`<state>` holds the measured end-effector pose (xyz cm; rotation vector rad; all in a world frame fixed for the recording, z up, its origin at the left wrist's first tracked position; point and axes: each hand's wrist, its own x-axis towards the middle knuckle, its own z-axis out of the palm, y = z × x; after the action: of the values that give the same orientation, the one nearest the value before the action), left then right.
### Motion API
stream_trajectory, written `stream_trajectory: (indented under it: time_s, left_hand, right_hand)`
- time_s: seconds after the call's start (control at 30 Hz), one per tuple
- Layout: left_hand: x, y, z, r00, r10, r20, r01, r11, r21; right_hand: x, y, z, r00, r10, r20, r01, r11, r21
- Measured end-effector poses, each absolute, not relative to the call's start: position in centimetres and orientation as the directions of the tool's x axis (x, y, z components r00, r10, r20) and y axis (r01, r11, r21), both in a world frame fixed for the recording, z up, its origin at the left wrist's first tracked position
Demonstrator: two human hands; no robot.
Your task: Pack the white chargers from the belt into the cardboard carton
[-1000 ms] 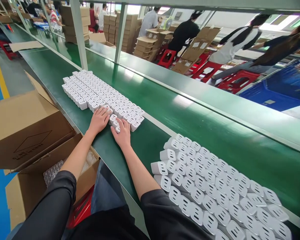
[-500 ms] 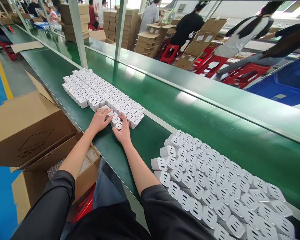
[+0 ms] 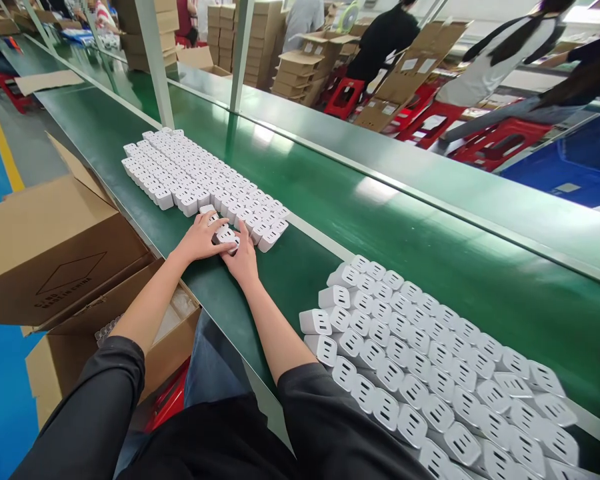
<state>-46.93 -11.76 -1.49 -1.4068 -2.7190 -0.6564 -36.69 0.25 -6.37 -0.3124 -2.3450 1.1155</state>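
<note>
On the green bench, several white two-slot chargers [image 3: 226,236] stand in a short row between my hands. My left hand [image 3: 203,238] curls around the far-left end of this row, fingers over its top. Closing on the near-right end is my right hand [image 3: 242,259], thumb and fingers against the sides. Parts of the row are hidden by my fingers. Just beyond my hands lies a large block of upright white chargers [image 3: 195,170] in tight rows, with a stepped front edge. A second, looser group of the same chargers [image 3: 430,360] spreads near my right arm.
An open cardboard box [image 3: 175,327] stands at the bench's left edge, its flap [image 3: 55,247] raised. Metal posts [image 3: 156,67] rise from the bench. Across it are people on red stools [image 3: 345,99], stacked cartons [image 3: 260,47] and a blue crate [image 3: 570,163].
My hands have drawn closer together around the short row of chargers. The row now sits slightly apart from the large block. The whole view has shifted a little.
</note>
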Motion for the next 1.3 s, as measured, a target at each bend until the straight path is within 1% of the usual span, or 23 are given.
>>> stream_trajectory:
  time_s: [0.1,0.2,0.3,0.4,0.57,0.7,0.8,0.87,0.93,0.97,1.0,1.03,1.07,1.1,1.13,1.17,1.2,1.23,1.3]
  left_hand:
    - [-46.6,-11.9,-1.0,-0.608,0.786,0.111,0.762,0.539,0.359]
    - [-46.4,-11.6,-0.3,-0.614,0.789,0.012,0.734,0.566,0.375]
    - [-46.3,-11.3,0.2,-0.625,0.78,-0.029,0.721,0.591,0.363]
    - [-46.4,-11.4,0.3,-0.629,0.776,-0.055,0.716,0.605,0.349]
    - [-46.0,-11.6,0.0,-0.625,0.778,-0.06,0.711,0.6,0.367]
    - [-44.5,-11.1,0.1,-0.698,0.714,-0.055,0.671,0.678,0.3]
    - [-43.6,-10.7,0.2,-0.727,0.686,-0.028,0.653,0.703,0.283]
    - [-43.6,-10.8,0.2,-0.726,0.688,0.005,0.653,0.687,0.319]
    - [-44.2,-11.2,0.1,-0.736,0.675,0.049,0.628,0.655,0.42]
    - [-44.6,-11.7,0.2,-0.75,0.658,0.074,0.595,0.62,0.511]
    - [-45.0,-12.4,0.3,-0.765,0.637,0.096,0.539,0.55,0.638]
    - [-45.2,-13.3,0.4,-0.778,0.618,0.109,0.449,0.427,0.785]
    - [-45.3,-14.5,0.6,-0.788,0.606,0.113,0.323,0.249,0.913]
    - [-45.1,-15.9,0.7,-0.793,0.598,0.116,0.17,0.035,0.985]
    - [-44.6,-17.5,0.8,-0.803,0.584,0.121,0.018,-0.18,0.984]
    - [-43.8,-19.2,0.8,-0.819,0.56,0.126,-0.105,-0.362,0.926]
    - [-42.9,-20.9,0.6,-0.842,0.525,0.126,-0.184,-0.498,0.848]
    - [-41.7,-22.7,0.3,-0.867,0.483,0.119,-0.222,-0.59,0.777]
    - [-39.4,-25.9,-0.7,-0.909,0.406,0.088,-0.241,-0.687,0.685]
  right_hand:
    - [-36.6,0.3,-6.5,-0.845,0.402,0.353,-0.035,0.618,-0.786]
    - [-36.5,1.0,-6.6,-0.88,0.357,0.314,-0.064,0.564,-0.823]
    - [-36.3,1.8,-6.8,-0.922,0.288,0.257,-0.088,0.492,-0.866]
    - [-36.1,2.0,-6.7,-0.945,0.251,0.209,-0.079,0.447,-0.891]
    - [-35.8,1.2,-6.3,-0.946,0.221,0.236,-0.095,0.509,-0.856]
    - [-35.9,1.3,-6.7,-0.944,0.178,0.276,-0.136,0.553,-0.822]
    - [-36.0,1.6,-7.1,-0.952,0.151,0.266,-0.154,0.516,-0.843]
    - [-36.0,1.5,-7.1,-0.956,0.14,0.257,-0.161,0.485,-0.86]
    - [-35.8,1.3,-6.6,-0.956,0.132,0.26,-0.173,0.46,-0.871]
    - [-35.7,1.2,-6.2,-0.954,0.134,0.268,-0.183,0.449,-0.875]
    - [-35.6,1.0,-5.6,-0.95,0.135,0.281,-0.197,0.439,-0.877]
    - [-35.4,0.7,-4.9,-0.946,0.131,0.297,-0.216,0.429,-0.877]
    - [-35.3,0.5,-4.2,-0.941,0.119,0.318,-0.242,0.421,-0.874]
    - [-35.1,0.1,-3.4,-0.935,0.099,0.341,-0.273,0.415,-0.868]
    - [-34.9,-0.3,-2.6,-0.929,0.07,0.363,-0.305,0.411,-0.859]
    - [-34.7,-0.9,-1.8,-0.923,0.037,0.382,-0.335,0.409,-0.849]
    - [-34.4,-1.6,-1.1,-0.917,0.008,0.398,-0.361,0.409,-0.838]
    - [-34.0,-2.5,-0.5,-0.912,-0.015,0.409,-0.379,0.409,-0.83]
    - [-33.1,-5.1,0.5,-0.909,-0.058,0.414,-0.401,0.401,-0.824]
